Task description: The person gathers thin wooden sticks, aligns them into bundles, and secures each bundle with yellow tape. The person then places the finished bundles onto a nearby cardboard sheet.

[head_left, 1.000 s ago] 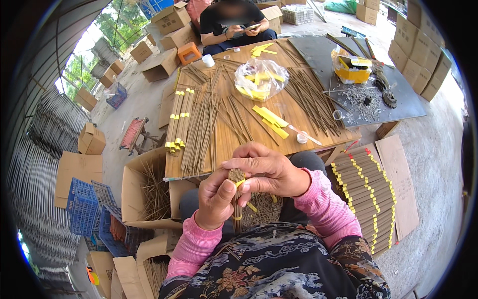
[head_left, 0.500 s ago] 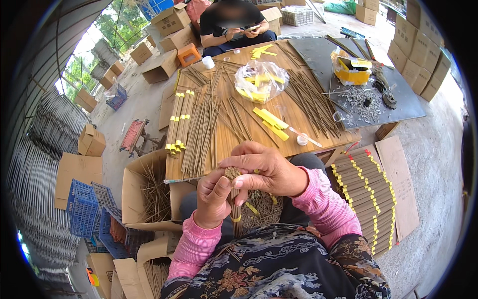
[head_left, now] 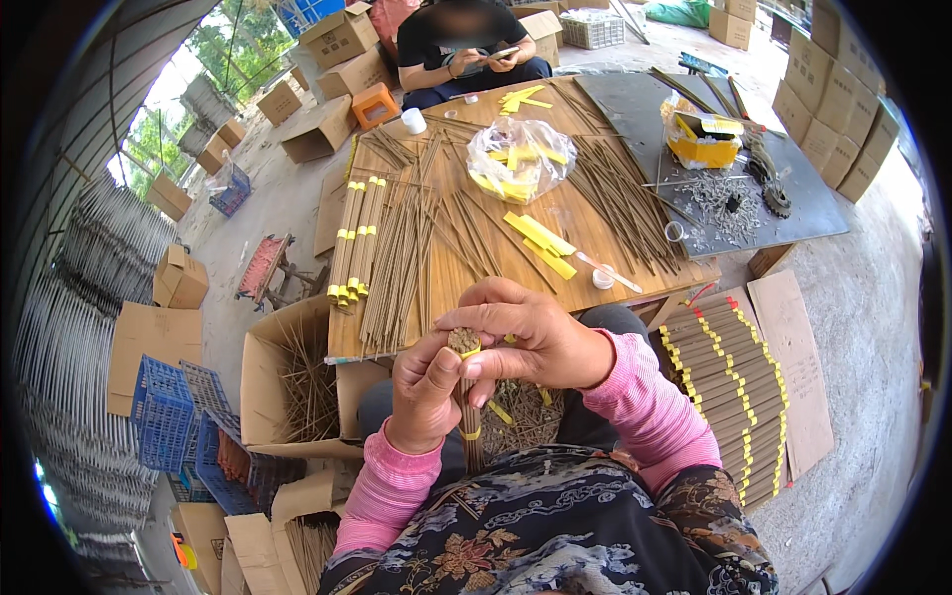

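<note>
Upright in front of my lap is a bundle of thin brown incense sticks (head_left: 474, 454). My left hand (head_left: 421, 385) is closed round its upper part from the left. My right hand (head_left: 540, 342) pinches the same bundle from the right, its index finger lying over the top end and its thumb on the near side. A yellow paper band (head_left: 470, 351) circles the bundle just under the top, between my thumbs. Lower down, a second yellow band (head_left: 470, 434) goes round it. Some fingertips are hidden behind the sticks.
The wooden table (head_left: 476, 307) ahead carries loose sticks, banded bundles (head_left: 357, 243), yellow paper strips (head_left: 540, 235) and a plastic bag (head_left: 519, 164). An open carton (head_left: 268, 397) stands left; stacked banded bundles (head_left: 729, 382) lie right. Another person (head_left: 466, 64) sits across the table.
The yellow band near the top of the bundle now shows between my thumbs, where it was hidden before. Both hands stay nearly in place.
</note>
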The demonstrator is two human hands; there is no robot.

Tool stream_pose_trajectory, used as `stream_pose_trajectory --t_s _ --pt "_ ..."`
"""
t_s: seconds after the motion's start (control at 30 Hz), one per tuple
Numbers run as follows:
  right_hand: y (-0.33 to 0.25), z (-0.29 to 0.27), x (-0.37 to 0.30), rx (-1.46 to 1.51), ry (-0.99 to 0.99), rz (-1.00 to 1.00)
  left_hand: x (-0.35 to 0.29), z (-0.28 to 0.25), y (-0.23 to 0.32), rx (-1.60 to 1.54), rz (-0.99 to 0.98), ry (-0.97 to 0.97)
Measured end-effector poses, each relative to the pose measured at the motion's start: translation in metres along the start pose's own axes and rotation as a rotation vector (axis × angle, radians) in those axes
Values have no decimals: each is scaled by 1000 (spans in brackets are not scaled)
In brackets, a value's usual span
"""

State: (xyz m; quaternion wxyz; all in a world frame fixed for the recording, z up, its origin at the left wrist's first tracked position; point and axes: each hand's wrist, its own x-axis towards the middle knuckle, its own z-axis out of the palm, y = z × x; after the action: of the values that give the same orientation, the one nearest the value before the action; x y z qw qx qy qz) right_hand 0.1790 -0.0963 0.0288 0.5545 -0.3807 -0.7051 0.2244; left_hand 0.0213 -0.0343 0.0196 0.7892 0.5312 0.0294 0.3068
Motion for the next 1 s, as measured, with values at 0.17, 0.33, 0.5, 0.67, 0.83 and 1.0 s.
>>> stream_pose_trajectory --t_s 0.17,0.33,0.5,0.67,0.83,1.0 --pt "9 0 2 32 -14 -91 0 -2 2 -64 -7 -61" --pt "11 -5 3 163 -89 -53 -1 -6 4 -51 -13 -108" --pt "12 -5 6 237 -119 -45 -3 -5 7 -91 -14 -139" --pt "9 5 7 328 -3 -2 0 -13 14 -4 111 -102" --pt "26 23 -10 538 -40 215 22 -15 39 57 295 -89" --pt "13 46 -4 232 -86 147 27 0 50 80 256 -6"
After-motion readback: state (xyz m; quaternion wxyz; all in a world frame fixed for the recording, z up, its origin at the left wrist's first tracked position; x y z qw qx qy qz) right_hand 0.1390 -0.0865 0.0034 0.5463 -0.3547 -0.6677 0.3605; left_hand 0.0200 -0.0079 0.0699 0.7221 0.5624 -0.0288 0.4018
